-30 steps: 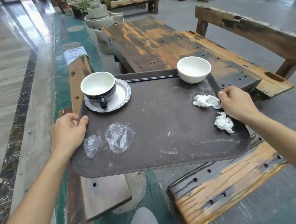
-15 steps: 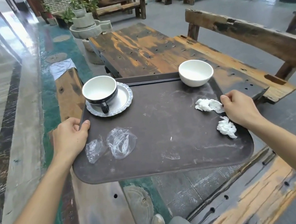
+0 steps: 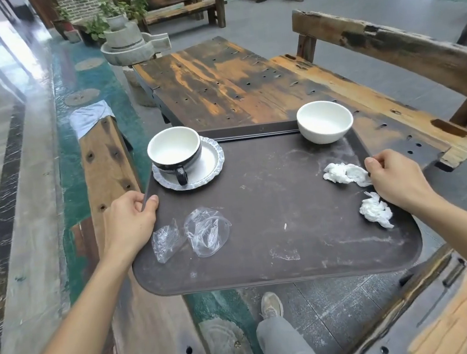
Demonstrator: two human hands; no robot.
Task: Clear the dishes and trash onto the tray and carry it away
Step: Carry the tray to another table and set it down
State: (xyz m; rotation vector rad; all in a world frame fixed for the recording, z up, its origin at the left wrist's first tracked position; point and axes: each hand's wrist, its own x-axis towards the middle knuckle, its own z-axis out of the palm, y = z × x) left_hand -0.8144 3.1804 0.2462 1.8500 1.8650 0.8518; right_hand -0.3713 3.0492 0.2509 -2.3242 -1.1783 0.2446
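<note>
Head view: my left hand (image 3: 129, 222) wrapped tight on tray (image 3: 286, 200) left edge — my right hand (image 3: 394, 180) wrapped tight on right edge. Tray up in air, in front of table (image 3: 231, 82). On tray: cup (image 3: 175, 151) on saucer (image 3: 208, 165), bowl (image 3: 325, 121), two tissues (image 3: 346, 174), two wrappers (image 3: 207, 231). My shoe (image 3: 271, 305) below.

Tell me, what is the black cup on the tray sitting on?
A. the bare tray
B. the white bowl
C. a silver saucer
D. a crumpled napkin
C: the black cup rests on a silver saucer with a scalloped rim, at the tray's far left corner.
</note>
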